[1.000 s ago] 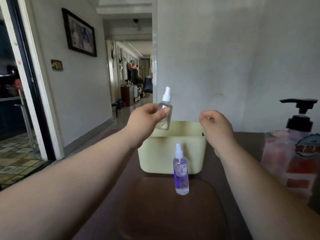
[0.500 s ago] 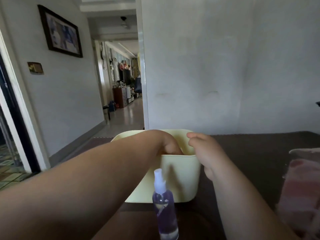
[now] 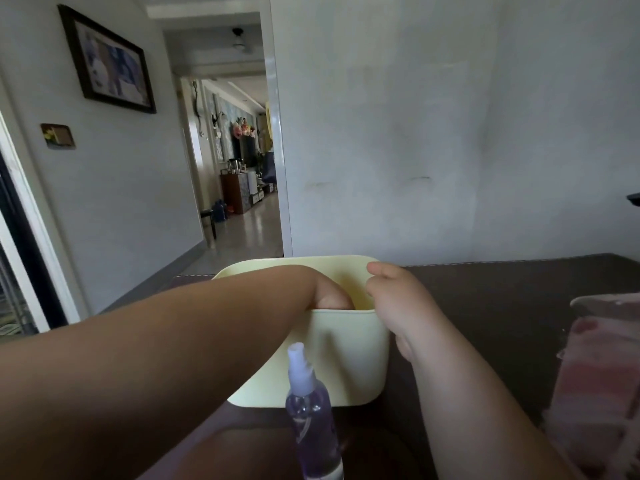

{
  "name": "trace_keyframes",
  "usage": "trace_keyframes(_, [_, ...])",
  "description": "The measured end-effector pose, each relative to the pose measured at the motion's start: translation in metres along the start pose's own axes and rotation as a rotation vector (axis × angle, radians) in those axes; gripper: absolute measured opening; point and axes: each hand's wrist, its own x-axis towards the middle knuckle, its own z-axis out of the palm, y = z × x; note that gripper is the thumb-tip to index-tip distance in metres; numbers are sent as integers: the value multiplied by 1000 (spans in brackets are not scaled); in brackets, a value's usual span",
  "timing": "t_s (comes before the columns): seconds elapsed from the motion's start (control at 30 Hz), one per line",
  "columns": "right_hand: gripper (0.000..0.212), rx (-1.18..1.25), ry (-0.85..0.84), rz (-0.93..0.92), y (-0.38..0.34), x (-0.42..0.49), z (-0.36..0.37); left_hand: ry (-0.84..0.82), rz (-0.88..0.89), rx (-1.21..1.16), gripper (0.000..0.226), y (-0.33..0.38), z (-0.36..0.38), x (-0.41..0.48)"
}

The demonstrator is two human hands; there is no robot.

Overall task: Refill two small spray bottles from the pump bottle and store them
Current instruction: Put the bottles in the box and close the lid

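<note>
A pale yellow bin [image 3: 346,358] stands on the dark table [image 3: 502,306]. My left hand [image 3: 329,292] reaches down into it; its fingers are hidden behind the near wall, and so is the clear spray bottle it carried. My right hand [image 3: 398,303] curls over the bin's right rim, with its fingers against the wall. In front of the bin stands a small spray bottle [image 3: 311,417], upright, holding purple liquid under a pale cap, with neither hand on it. The pump bottle [image 3: 595,375], with a pink label, shows partly at the right edge.
A white wall rises right behind the table. To the left, an open doorway leads into a hallway with furniture far off. A framed picture hangs on the left wall.
My left hand has gone from above the bin down into it with the clear spray bottle. My right hand moved onto the bin's right rim. The view shifted closer and to the left.
</note>
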Motion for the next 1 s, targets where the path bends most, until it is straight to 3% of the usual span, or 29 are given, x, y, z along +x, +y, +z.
trace_keyframes(0.33, [57, -15, 28, 1, 3, 4, 0, 123, -34, -43, 34, 6, 6, -7])
trace_keyframes(0.43, [56, -14, 33, -6, 4, 6, 0, 328, -76, -79, 33, 8, 9, -17])
trace_keyframes(0.53, [55, -1, 57, -12, 4, 6, 1, 750, 90, -339, 28, 5, 5, -36])
trace_keyframes(0.63, [55, -14, 75, -27, 3, 6, 2, 1026, 242, -577, 17, -3, 8, -67])
trace_keyframes(1.0, [60, -80, 60, 34, -12, -6, 3, 1203, 580, -880, 17, -24, 125, -130])
